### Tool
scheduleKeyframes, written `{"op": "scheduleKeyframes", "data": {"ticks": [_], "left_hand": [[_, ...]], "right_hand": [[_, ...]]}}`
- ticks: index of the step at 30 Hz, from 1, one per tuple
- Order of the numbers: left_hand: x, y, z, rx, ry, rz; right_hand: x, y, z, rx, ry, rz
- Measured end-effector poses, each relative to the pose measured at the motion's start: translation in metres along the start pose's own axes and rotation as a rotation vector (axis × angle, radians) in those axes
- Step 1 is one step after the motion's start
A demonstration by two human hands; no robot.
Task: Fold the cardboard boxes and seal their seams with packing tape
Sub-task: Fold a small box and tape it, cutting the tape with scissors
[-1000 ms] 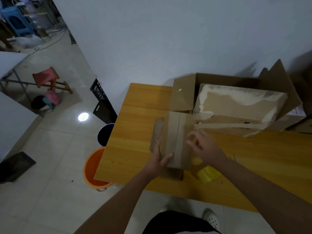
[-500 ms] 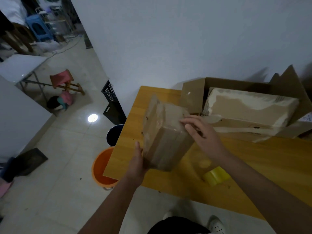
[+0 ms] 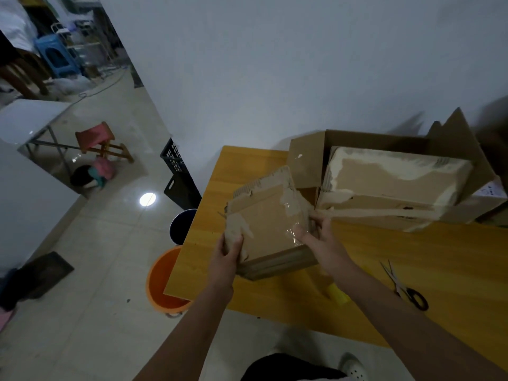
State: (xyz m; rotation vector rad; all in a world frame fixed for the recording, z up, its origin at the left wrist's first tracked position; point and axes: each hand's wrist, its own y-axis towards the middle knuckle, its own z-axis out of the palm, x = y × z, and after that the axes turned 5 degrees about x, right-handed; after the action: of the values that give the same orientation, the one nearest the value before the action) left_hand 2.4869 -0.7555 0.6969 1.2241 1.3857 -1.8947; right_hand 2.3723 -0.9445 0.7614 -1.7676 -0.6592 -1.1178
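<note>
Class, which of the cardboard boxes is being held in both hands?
The small box, gripped by left hand and right hand; the large open box rests untouched.

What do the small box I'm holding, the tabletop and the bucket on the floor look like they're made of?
Small box: brown corrugated cardboard, matte, with torn paper patches and glossy clear tape.
Tabletop: wood or wood-look laminate, yellowish with faint grain lines; which one is unclear.
Bucket: probably plastic, with a uniform, smooth orange surface.

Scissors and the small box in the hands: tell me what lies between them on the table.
In the head view, the right forearm crosses between the small box and the scissors, with a yellow object partly hidden beneath it.
</note>
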Motion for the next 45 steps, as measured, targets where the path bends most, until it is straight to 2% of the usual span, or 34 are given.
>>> {"op": "scheduleKeyframes", "data": {"ticks": [5,10,14,16,19,22,25,27,31,37,42,45], "left_hand": [[-0.001,-0.006,0.005,-0.068,0.004,0.029],[-0.023,-0.006,0.002,-0.146,0.177,0.137],[-0.047,-0.005,0.0,-0.087,0.209,0.337],[-0.054,-0.004,-0.004,-0.047,0.18,0.383],[-0.053,-0.004,-0.016,-0.06,0.131,0.29],[-0.045,-0.006,-0.028,0.014,0.137,0.135],[-0.045,-0.002,-0.039,0.027,0.073,0.029],[-0.047,0.001,-0.041,0.006,0.139,-0.03],[-0.044,0.013,-0.034,-0.047,0.335,-0.09],[-0.043,0.039,-0.032,-0.325,0.03,-0.06],[-0.057,0.086,-0.023,-0.396,0.014,-0.104],[-0.067,0.126,-0.002,-0.298,0.02,-0.12]], "right_hand": [[0.003,0.006,0.0,-0.017,-0.03,-0.026],[-0.006,0.012,-0.002,0.058,0.045,0.005],[0.01,0.026,-0.005,0.175,0.177,-0.005],[0.013,0.027,-0.007,0.2,0.202,0.022],[0.005,0.018,-0.013,0.235,0.207,0.028],[-0.015,0.009,-0.016,0.288,0.174,0.067],[-0.026,0.009,-0.013,0.258,0.142,0.109],[-0.02,0.012,-0.01,0.258,0.139,0.15],[-0.002,0.021,-0.005,0.272,0.063,0.144],[0.024,0.047,-0.015,0.222,-0.062,0.092],[0.044,0.074,-0.032,0.174,-0.26,0.027],[0.059,0.088,-0.042,0.147,-0.334,-0.012]]}}
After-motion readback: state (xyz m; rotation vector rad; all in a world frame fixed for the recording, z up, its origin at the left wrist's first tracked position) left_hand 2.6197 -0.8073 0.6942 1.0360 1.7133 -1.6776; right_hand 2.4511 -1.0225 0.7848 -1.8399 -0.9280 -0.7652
